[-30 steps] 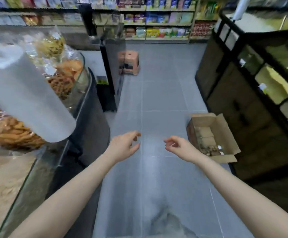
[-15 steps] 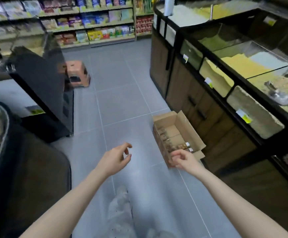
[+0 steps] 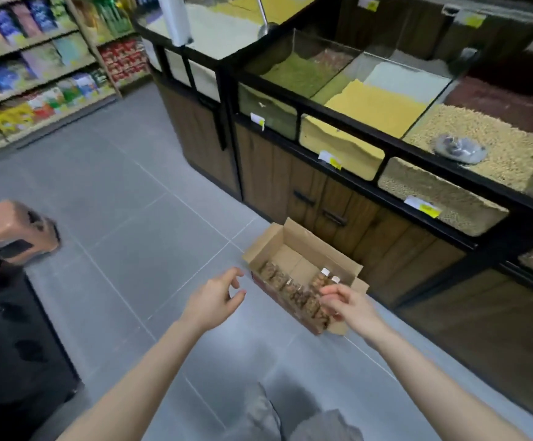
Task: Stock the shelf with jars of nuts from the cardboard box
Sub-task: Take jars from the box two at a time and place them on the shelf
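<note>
**Both hands held over the floor near the open box of nut jars**

Head view. A cardboard box is seen open on the grey tiled floor, right of frame centre, just in front of a wooden cabinet front. Its flaps are folded outward. Jars of nuts are laid in a row along the box's near-left wall; two more jars with pale caps are seen at the box's near end. The far part of the box bottom is left bare.

The left hand is held in the air at lower centre, left of the box and apart from it, fingers loosely curled and parted, nothing gripped. The right hand is placed over the near corner of the box, fingers bent inward toward the jars; whether a jar is touched cannot be told. Both forearms are bare.

Glass-fronted bulk bins of grains are noted in the upper right, with a metal scoop lying in one. Stocked shelves are seen at upper left, a brown plastic stool at mid left, blurred.
</note>
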The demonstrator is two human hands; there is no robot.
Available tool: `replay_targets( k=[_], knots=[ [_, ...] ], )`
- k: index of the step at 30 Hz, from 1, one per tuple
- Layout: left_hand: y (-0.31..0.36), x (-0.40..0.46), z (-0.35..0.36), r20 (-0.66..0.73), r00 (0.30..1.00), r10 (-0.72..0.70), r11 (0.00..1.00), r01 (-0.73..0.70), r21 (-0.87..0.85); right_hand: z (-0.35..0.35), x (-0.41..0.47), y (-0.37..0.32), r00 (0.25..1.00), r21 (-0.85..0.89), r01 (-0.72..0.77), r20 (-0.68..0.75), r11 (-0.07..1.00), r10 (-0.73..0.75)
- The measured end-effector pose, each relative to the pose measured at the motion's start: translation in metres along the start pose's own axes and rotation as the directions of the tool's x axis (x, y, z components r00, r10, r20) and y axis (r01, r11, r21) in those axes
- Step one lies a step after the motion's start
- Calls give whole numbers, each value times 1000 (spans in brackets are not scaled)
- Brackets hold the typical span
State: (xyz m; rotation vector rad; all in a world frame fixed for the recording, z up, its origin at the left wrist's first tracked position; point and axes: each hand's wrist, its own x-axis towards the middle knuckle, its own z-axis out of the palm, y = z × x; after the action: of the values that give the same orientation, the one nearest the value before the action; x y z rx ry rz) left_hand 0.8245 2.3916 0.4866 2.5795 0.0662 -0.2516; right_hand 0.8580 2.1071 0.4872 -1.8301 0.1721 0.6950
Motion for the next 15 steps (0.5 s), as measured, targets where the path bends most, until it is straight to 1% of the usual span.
replay_targets(
  k=[6, 11, 15],
  knots=[
    [-2, 94, 5, 152, 979, 136, 990, -140, 11, -6, 47, 7, 973, 209, -113, -175, 971, 151],
    [10, 166, 26, 283, 927, 247, 965, -263, 20, -30, 74, 30, 933, 327, -128, -280, 936, 225],
    [23, 233, 44, 361, 875, 321, 939, -344, -2, -49, 108, 60, 877, 411, -140, -371, 901, 306]
  ],
)
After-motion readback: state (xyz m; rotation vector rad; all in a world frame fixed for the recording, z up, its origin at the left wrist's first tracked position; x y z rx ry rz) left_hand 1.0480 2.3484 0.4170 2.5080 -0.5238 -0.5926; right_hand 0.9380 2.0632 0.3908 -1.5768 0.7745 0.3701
